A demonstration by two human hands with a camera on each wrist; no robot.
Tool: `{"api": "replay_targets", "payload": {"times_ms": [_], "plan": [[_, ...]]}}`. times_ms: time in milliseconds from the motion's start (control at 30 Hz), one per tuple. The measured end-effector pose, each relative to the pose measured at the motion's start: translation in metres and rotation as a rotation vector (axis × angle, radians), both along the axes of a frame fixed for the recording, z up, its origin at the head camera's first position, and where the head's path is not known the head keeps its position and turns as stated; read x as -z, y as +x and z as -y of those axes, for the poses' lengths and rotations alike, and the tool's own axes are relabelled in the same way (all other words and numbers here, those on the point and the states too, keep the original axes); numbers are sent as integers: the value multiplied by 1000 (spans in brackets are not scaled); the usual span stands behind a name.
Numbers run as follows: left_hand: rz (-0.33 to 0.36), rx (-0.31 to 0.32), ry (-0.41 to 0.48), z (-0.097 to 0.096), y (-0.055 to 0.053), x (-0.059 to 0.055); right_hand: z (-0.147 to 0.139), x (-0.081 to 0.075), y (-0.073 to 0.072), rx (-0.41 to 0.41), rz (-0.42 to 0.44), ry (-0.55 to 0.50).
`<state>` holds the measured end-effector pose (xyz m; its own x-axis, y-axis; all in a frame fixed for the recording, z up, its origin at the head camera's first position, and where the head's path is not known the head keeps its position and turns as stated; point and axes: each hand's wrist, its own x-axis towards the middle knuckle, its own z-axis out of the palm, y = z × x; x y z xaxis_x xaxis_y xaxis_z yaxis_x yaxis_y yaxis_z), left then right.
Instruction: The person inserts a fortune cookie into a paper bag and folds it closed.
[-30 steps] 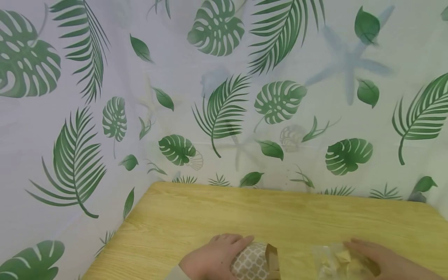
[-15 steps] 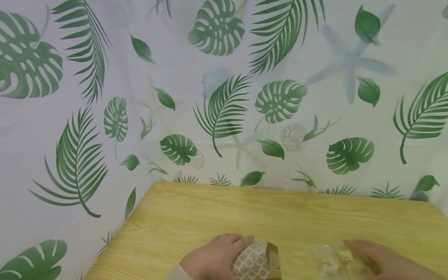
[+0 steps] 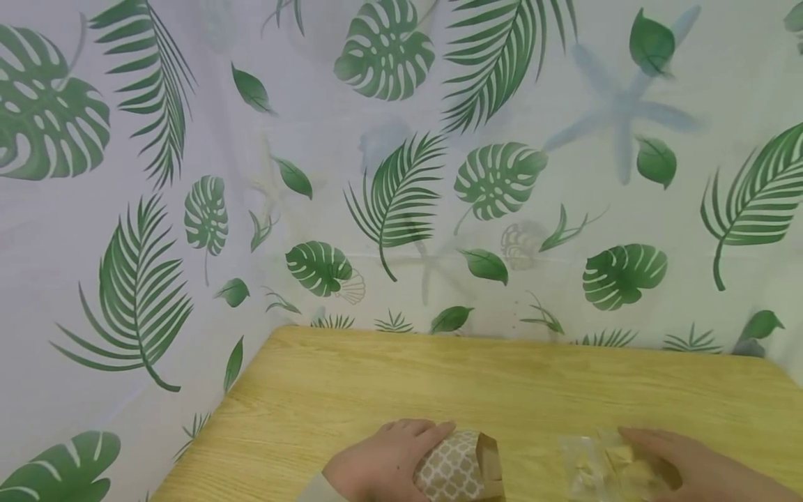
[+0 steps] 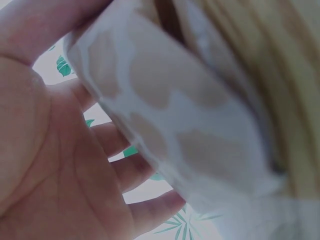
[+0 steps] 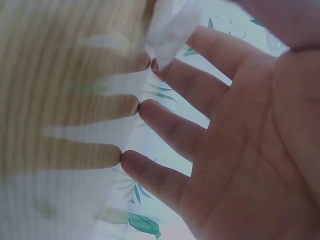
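Low in the head view, my left hand (image 3: 379, 461) holds a small paper bag (image 3: 450, 466) with a tan and white lattice print. Its plain brown end faces right. In the left wrist view, the thumb and fingers curve round the printed bag (image 4: 195, 115). To the right, my right hand (image 3: 705, 466) holds a clear plastic packet (image 3: 585, 468) with pale yellow pieces inside. The right wrist view shows a corner of clear plastic (image 5: 172, 30) by the forefinger, and several fingertips touching the tabletop. The bottom of the head view cuts off both items.
A wood-grain table (image 3: 439, 383) lies under both hands, its left edge running diagonally. White curtains (image 3: 539, 293) printed with green leaves hang behind it and along the left side.
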<state>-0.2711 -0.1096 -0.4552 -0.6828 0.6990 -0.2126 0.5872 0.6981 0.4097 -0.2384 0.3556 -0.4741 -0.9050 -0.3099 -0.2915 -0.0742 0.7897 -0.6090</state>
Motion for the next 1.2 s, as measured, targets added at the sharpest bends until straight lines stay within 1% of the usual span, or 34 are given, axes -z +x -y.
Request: {"api": "replay_targets", "payload": {"times_ms": [33,133,200,267,367,467,600,700,800,867,900,1000,1067,1100,1133,1200], "plan": [[0,0,-1,0,0,0,1,-1,0,20,9,-2],[-1,0,0,-1,0,0,0,-1,-1,0,-26,17],[-7,1,2,-2,0,0,-2,0,-1,4,-20,11],[-16,7,4,-2,0,1,-3,2,-2,-15,-29,17],[-21,8,6,-2,1,1,-3,4,-1,17,3,14],[-22,0,8,-2,1,0,-4,6,0,8,-24,25],[-28,-15,13,-2,2,-2,-7,6,-3,-20,-95,56],[-32,-14,16,-2,2,-2,-8,2,-5,-34,-151,110],[-28,-8,18,-1,2,-3,-4,-3,-3,-33,-205,151],[-20,-4,19,-1,2,-3,2,-8,0,-38,-267,157],[-16,-2,20,-1,2,-3,5,-9,2,-53,-327,159],[-13,4,21,-1,2,-3,21,-14,8,-102,-459,145],[-25,12,22,-1,2,-2,33,-17,11,-131,-522,142],[-32,13,21,-1,2,-2,39,-18,12,-147,-539,141],[-39,15,21,-2,2,-2,45,-21,13,-154,-502,119],[-45,13,20,-3,2,-2,57,-23,14,-185,-461,101]]}}
